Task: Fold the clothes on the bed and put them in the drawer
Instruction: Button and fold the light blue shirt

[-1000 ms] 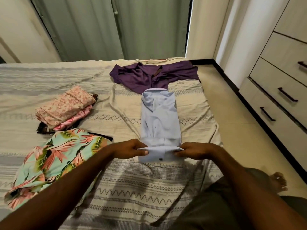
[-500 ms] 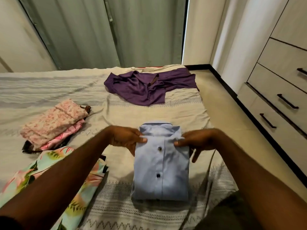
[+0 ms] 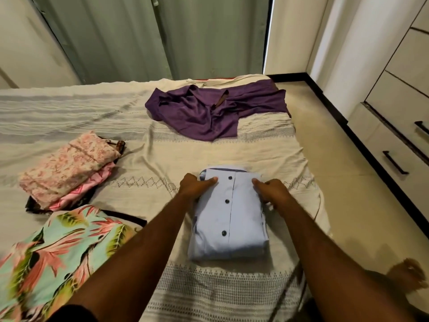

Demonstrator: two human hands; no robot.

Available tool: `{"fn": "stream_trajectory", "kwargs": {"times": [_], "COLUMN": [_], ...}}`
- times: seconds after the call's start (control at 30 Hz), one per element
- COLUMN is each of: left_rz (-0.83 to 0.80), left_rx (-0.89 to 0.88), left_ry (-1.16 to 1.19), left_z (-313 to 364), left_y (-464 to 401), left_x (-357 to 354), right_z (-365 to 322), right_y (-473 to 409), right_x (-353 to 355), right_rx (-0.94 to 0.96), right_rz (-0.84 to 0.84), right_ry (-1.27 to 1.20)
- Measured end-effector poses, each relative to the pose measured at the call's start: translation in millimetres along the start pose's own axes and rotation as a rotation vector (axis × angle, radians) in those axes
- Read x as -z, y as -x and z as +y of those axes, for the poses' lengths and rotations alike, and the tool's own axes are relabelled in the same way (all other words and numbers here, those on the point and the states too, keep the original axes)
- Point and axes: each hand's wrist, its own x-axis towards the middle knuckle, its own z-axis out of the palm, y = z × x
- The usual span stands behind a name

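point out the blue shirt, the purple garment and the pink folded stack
blue shirt [image 3: 241, 226], head view, bare front panel right of the buttons
purple garment [image 3: 197, 117], head view, middle of the crumpled cloth
pink folded stack [image 3: 67, 168], head view, top piece

Smooth matt cotton blue shirt [image 3: 228, 219]; sheeny purple garment [image 3: 209, 112]; coarse woven bedspread [image 3: 209, 293].

The room is dim and warm-toned, lit softly from above and behind the camera. A thin bright strip of daylight shows along the right edge of the curtain [image 3: 162, 36]. The forearms cast soft shadows on the bedspread [image 3: 267, 154] below them. Wide-angle bending curves the drawers [image 3: 399, 140] and walls near the frame edges. Motion blur softens the floral shirt [image 3: 53, 259] and a foot [image 3: 406, 277] beside the bed's near corner.
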Motion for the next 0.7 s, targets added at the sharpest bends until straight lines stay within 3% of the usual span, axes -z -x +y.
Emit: {"fn": "stream_trajectory", "kwargs": {"times": [0.17, 0.3, 0.53, 0.7], "left_rz": [-0.208, -0.29, -0.308, -0.19], "left_rx": [0.096, -0.021, -0.251, -0.336], "left_ry": [0.039, 0.135, 0.167, 0.157], "left_z": [10.6, 15.5, 57.2, 51.8], "left_y": [-2.2, 1.5, 38.7, 67.7], "left_x": [0.1, 21.0, 122.6, 215.2], "right_z": [-6.3, -16.9, -86.8, -144.4], "right_y": [25.7, 47.2, 116.4, 157.7], "right_x": [-9.3, -9.4, -17.1, -62.5], "right_rx": [0.016, 0.224, 0.789, 1.147], "right_rz": [-0.168, -0.222, -0.074, -0.088], "right_ry": [-0.369, -0.529, -0.364, -0.164]}}
